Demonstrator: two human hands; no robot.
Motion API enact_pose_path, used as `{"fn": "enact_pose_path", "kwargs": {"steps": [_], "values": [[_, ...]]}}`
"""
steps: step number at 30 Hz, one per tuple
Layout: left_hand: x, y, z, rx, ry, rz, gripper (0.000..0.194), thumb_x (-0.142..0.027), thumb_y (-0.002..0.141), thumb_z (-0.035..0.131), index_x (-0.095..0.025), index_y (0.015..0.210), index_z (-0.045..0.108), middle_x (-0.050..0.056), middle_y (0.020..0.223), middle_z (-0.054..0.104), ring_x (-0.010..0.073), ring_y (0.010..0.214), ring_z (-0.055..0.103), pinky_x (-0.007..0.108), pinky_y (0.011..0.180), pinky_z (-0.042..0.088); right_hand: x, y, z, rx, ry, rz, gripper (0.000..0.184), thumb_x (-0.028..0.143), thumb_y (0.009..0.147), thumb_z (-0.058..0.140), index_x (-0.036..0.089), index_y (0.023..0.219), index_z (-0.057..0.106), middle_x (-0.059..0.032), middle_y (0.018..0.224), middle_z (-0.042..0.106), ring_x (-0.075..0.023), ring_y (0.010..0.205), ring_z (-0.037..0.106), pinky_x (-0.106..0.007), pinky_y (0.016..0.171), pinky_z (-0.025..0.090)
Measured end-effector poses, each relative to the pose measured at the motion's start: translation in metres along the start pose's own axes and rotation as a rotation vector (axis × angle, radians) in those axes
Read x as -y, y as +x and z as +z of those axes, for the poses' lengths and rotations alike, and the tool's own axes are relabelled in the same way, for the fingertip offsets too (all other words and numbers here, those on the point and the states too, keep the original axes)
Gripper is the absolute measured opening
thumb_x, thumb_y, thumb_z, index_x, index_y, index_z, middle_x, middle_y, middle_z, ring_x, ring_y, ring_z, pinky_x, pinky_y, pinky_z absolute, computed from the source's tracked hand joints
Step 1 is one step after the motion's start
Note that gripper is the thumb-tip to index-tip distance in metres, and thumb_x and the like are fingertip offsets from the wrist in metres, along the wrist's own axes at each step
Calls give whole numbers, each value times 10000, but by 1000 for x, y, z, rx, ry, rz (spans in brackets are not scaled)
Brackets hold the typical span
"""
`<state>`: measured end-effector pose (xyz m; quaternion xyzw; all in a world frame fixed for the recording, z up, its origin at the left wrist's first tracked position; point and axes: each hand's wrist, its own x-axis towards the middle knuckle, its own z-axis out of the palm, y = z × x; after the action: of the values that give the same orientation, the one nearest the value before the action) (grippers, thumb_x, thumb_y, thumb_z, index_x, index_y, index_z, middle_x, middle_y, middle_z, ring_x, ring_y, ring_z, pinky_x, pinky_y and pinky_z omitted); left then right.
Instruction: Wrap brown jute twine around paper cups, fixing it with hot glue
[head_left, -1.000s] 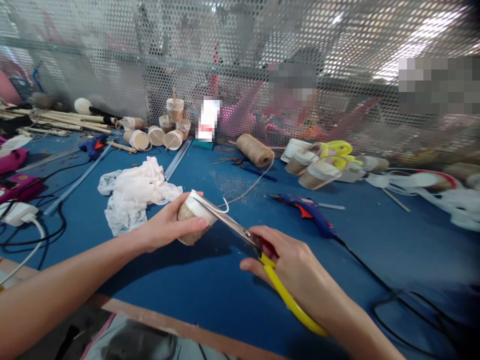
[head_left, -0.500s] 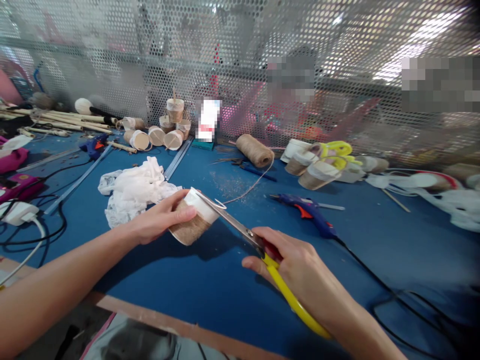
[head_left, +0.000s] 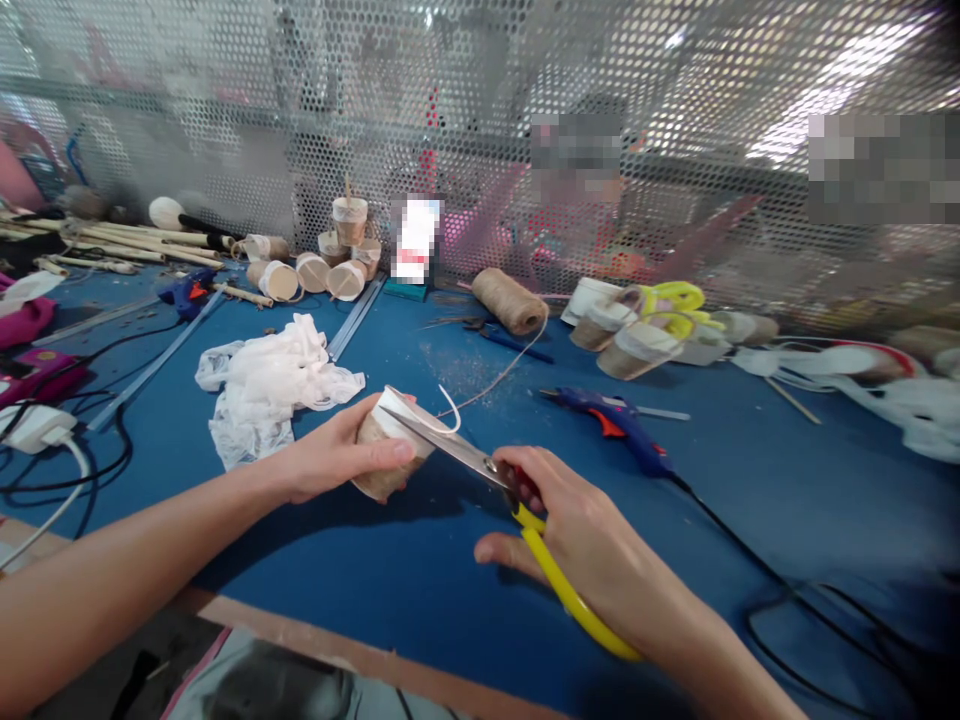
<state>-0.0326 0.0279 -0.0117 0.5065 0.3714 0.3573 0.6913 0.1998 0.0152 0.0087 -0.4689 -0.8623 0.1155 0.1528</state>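
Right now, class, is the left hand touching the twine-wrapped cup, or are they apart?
Touching. The head view shows the left hand gripping the twine-wrapped cup, its thumb lying across the side.

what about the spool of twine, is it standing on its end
No, the spool of twine lies on its side on the blue table.

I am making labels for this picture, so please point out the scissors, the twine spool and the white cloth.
Scissors (head_left: 470, 457): head view, on the blade.
Twine spool (head_left: 504, 300): head view, wound side.
White cloth (head_left: 274, 372): head view, crumpled middle.
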Motion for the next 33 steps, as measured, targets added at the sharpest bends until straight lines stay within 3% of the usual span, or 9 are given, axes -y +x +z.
{"fn": "enact_pose_path", "kwargs": {"steps": [6,33], "values": [[-3,-1,3,-76,64,37,571,-367,691,658,-162,1156,398,12,783,547,120,655,550,237,565,444,-2,-1,2,-7,1,15,415,538,687,612,200,902,503,-7,728,549,-124,567,484,-255,545,417],[-4,1,2,-153,98,33,557,-351,661,684,-161,1131,454,16,768,566,137,668,550,272,620,433,1,-4,1,-45,-69,-11,271,469,776,551,208,852,544,22,613,545,-109,491,467,-228,491,388]]}}
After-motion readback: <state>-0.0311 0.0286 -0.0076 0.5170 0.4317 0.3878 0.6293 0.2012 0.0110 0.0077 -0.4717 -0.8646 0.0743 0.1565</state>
